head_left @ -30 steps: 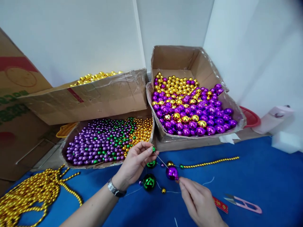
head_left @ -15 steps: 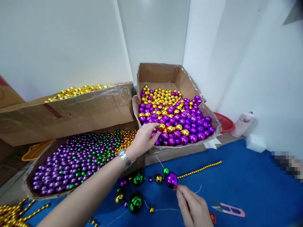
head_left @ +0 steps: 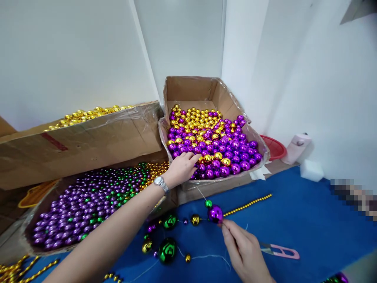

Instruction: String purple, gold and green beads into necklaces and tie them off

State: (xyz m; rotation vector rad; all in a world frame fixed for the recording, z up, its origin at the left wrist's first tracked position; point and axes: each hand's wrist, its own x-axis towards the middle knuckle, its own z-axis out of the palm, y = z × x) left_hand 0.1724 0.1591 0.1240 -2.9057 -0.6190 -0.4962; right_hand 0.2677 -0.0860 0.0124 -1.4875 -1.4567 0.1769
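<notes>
At the centre of the frame an open cardboard box (head_left: pixel 188 84) brims with large purple and gold balls (head_left: pixel 219 143). Lower left, a shallower box (head_left: pixel 29 220) holds small purple, green and gold beads (head_left: pixel 88 200). Above it a third carton (head_left: pixel 88 137) shows gold beads over its rim.

My left hand (head_left: pixel 182 168) stretches from the lower left up to the big box's near edge, fingers curled down onto the balls there; I cannot tell whether they pinch one. My right hand (head_left: pixel 246 251), bottom centre-right, pinches the thread just beside the large purple ball (head_left: pixel 215 213), which lies on the blue cloth (head_left: pixel 309 220) below the big box, strung beside a small green bead (head_left: pixel 208 203) and a gold one (head_left: pixel 194 219). Pink snips (head_left: pixel 279 250) lie near my right hand.
</notes>
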